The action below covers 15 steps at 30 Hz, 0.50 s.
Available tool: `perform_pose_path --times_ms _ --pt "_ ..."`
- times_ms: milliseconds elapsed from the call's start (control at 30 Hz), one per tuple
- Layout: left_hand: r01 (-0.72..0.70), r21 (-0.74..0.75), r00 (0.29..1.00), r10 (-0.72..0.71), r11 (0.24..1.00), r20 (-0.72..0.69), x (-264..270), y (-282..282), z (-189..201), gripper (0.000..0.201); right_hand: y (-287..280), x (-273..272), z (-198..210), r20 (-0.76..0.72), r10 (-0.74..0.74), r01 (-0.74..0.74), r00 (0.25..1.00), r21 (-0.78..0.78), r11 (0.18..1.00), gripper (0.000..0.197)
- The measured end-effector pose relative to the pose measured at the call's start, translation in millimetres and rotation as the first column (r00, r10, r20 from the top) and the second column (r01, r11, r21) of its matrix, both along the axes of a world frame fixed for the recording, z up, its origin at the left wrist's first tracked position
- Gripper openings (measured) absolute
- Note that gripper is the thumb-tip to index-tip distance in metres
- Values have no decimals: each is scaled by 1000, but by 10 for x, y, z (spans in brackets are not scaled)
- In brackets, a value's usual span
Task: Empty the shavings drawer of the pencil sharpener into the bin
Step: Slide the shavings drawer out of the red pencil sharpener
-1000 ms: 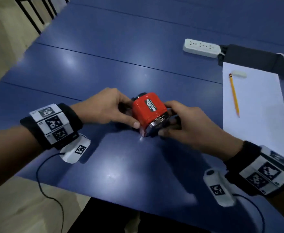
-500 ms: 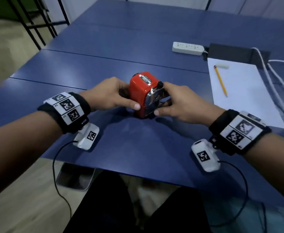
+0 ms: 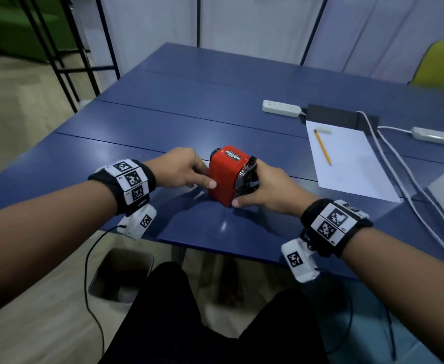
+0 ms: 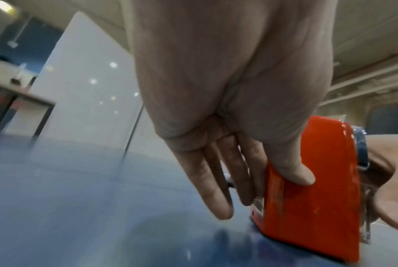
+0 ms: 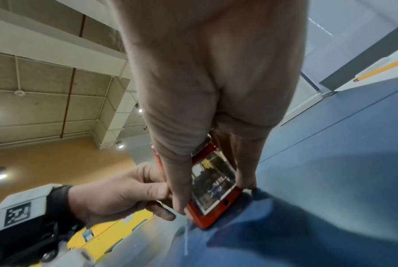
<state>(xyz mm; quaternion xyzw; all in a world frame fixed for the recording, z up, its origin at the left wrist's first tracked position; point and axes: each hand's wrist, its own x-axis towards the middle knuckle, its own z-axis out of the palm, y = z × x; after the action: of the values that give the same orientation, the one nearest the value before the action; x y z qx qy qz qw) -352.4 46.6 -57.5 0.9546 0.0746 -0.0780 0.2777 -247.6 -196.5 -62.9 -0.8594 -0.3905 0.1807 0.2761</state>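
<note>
The red pencil sharpener (image 3: 225, 174) stands on the blue table (image 3: 215, 106) near its front edge. My left hand (image 3: 207, 175) holds its rear part, thumb on the red side (image 4: 307, 198) and fingers (image 4: 218, 180) down behind the back end. My right hand (image 3: 247, 185) pinches the chrome front end (image 5: 214, 182) between thumb and fingers. The drawer itself is hidden by my hands. A grey bin (image 3: 122, 274) sits on the floor below the table's front left edge.
A white sheet (image 3: 347, 164) with a yellow pencil (image 3: 322, 147) and an eraser (image 3: 323, 129) lies to the right. Behind it are a power strip (image 3: 281, 108), a black box (image 3: 341, 118) and white cables (image 3: 399, 185). My legs (image 3: 215, 324) are under the table.
Both hands keep their hold on the sharpener, which stays on the table. The head view has pulled back and risen, bringing the bin on the floor into sight.
</note>
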Motion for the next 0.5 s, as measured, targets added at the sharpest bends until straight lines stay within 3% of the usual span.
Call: perform_pose_path --times_ms 133,233,333,433,500 --pt "11 312 999 -26 950 43 -68 22 261 50 -35 -145 -69 44 -90 91 995 -10 996 90" --pt "-4 293 986 -44 956 159 -78 -64 446 90 -38 -206 -97 61 -125 124 990 15 992 81" --pt "147 319 975 -191 936 112 -8 -241 521 125 4 -231 -93 76 -165 163 983 35 986 75" --pt "263 368 959 -285 892 5 135 -398 491 132 20 -238 -97 72 -183 181 980 41 983 72" --pt "287 381 955 -292 879 -44 236 -446 484 120 16 -233 -118 69 -186 184 980 38 982 71"
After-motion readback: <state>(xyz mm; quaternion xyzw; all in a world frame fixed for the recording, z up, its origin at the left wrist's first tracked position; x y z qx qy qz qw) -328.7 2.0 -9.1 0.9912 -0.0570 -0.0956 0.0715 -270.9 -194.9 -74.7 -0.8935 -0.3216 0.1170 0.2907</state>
